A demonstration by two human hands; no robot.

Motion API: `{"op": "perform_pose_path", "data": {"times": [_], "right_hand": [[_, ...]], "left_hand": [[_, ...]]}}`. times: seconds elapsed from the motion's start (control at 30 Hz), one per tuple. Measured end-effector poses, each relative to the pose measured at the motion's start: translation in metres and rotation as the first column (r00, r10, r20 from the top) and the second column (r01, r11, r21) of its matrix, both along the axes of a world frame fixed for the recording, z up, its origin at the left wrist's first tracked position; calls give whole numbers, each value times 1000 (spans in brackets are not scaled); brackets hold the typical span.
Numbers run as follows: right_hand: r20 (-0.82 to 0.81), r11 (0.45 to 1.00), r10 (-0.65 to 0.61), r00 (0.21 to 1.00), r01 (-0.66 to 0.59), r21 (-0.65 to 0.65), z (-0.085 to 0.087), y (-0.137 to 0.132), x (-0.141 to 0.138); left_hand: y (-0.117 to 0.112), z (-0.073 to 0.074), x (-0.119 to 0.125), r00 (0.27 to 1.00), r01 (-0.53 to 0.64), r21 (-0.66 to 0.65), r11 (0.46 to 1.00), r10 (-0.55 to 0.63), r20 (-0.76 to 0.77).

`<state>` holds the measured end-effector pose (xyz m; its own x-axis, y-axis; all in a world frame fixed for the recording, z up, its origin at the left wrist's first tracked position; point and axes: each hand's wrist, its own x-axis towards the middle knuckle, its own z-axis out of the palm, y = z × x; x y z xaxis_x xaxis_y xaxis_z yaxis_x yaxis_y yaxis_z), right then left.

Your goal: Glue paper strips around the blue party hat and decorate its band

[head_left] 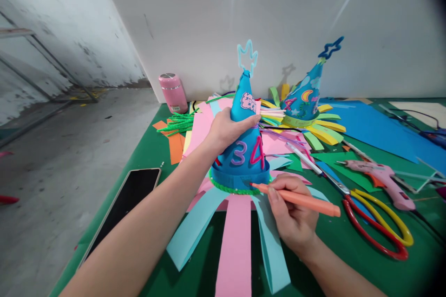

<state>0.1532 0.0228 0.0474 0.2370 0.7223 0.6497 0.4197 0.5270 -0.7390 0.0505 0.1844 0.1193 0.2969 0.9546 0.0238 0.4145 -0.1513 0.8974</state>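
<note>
The left hand [228, 130] grasps the blue cone hat [249, 138], which stands upright near the middle of the worktop [149, 151]; the cone already carries a pale blue star [239, 53] at its peak, a purple 3 [239, 153], a pink 4 [258, 153] and a green trim [230, 190] round its foot; the blue band [240, 181] above that trim looks mostly plain, so the marking there is, I judge, barely started; the right hand [294, 209] grips an orange marker [303, 199], its tip at the right part of the band, though whether it touches is too small to be sure of.

From the left, the black glass of a phone [128, 195] lies flat; farther off stands a rounded pink flask [173, 93], with fuzzy green stems [179, 123] heaped beside it; folded pale blue [197, 227] and pink paper strips [234, 246] fan towards the near side; far right of centre a second cone hat [301, 100] wears a dark fuzzy star, apparently finished; nearer on the right lie scissors [343, 189] with looped red and yellow handles, then a pink plastic glue gun [379, 176].
</note>
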Motion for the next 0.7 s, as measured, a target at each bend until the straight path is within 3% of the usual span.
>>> {"op": "perform_pose_path", "data": {"times": [0.57, 0.7], "right_hand": [[-5, 998, 42, 999, -42, -37, 2, -1, -1], [-60, 1000, 4, 998, -5, -21, 2, -1, -2]], "left_hand": [[1, -1, 1, 1000, -6, 5, 1000, 6, -2], [1, -1, 0, 1000, -15, 12, 1000, 16, -16]]}}
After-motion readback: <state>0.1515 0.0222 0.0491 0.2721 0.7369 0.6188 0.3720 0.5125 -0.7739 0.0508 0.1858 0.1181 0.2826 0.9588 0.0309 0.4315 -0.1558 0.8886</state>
